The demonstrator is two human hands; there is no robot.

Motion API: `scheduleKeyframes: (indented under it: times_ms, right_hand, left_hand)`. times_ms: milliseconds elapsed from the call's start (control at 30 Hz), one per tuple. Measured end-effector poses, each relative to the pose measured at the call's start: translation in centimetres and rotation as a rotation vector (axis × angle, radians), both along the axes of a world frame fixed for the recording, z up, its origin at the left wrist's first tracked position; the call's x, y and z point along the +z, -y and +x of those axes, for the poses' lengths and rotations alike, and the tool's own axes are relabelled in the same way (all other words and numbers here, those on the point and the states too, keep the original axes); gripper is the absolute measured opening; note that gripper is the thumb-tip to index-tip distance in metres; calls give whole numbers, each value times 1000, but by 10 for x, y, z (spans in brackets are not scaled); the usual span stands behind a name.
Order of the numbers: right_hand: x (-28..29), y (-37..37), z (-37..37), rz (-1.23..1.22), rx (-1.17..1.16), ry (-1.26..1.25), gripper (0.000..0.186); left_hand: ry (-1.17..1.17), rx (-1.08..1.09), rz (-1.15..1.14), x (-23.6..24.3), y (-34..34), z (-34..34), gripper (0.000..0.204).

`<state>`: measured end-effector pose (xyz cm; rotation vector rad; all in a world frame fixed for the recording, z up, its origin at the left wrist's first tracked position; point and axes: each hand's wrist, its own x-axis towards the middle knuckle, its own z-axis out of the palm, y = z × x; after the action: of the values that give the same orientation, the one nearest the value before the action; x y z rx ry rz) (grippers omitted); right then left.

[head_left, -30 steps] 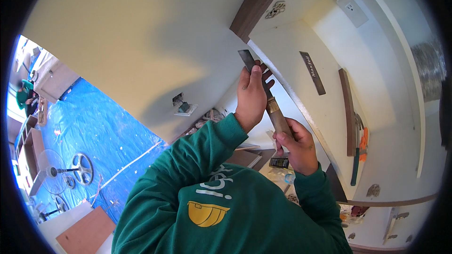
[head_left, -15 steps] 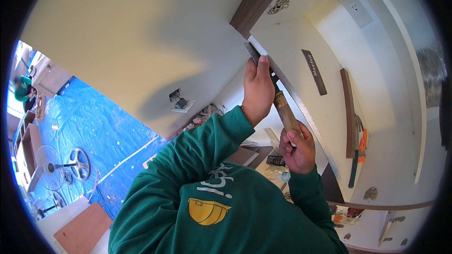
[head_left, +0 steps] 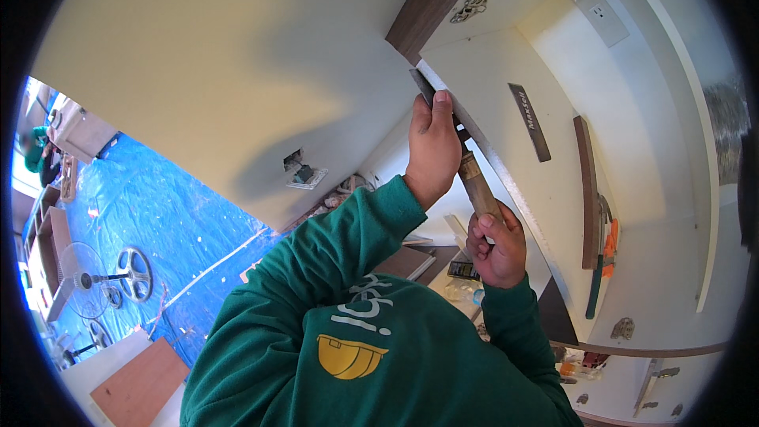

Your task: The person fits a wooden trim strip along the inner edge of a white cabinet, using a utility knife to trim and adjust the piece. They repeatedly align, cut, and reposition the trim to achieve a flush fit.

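Observation:
My left hand [head_left: 432,146] is closed round the dark flat blade of a file [head_left: 481,192], its thumb lying along the blade. Lower down, my right hand [head_left: 498,247] grips the end of the file's wooden handle. The blade lies along the pale front edge of a white cabinet panel [head_left: 506,166], just under a dark brown strip [head_left: 431,4]. My fingers hide much of the blade, so its surface cannot be made out.
Inside the cabinet lie a dark flat plate [head_left: 528,121], a brown strip [head_left: 587,190] and an orange-and-green-handled tool [head_left: 607,249]. A wall opening with a box [head_left: 304,172] is on the left. A fan [head_left: 83,279] stands on blue sheeting [head_left: 174,198]; another person [head_left: 35,150] is far left.
My right hand and the file have shifted very slightly. Both hands keep the same grip along the panel edge.

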<state>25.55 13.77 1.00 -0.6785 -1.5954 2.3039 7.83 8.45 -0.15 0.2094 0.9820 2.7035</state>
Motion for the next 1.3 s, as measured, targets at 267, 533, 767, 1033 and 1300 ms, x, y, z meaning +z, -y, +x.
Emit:
scheduleKeyframes:
  times_ms: [267,533,767,1033,1300]
  right_hand:
    - [6,6,-4,26,-31,-3,35]
    - [9,7,-3,84,-37,-31,35]
    - [8,7,-1,70,-47,-52,33]
    - [6,8,-2,79,-64,-78,30]
    - [6,12,-5,31,-67,-99,25]
  left_hand:
    - [110,-61,101,12,7,1,26]
    - [54,10,20,-3,-5,-3,27]
    - [93,16,0,8,1,3,28]
    - [40,86,-130,3,-2,-1,31]
    - [-9,146,-195,0,-5,-4,33]
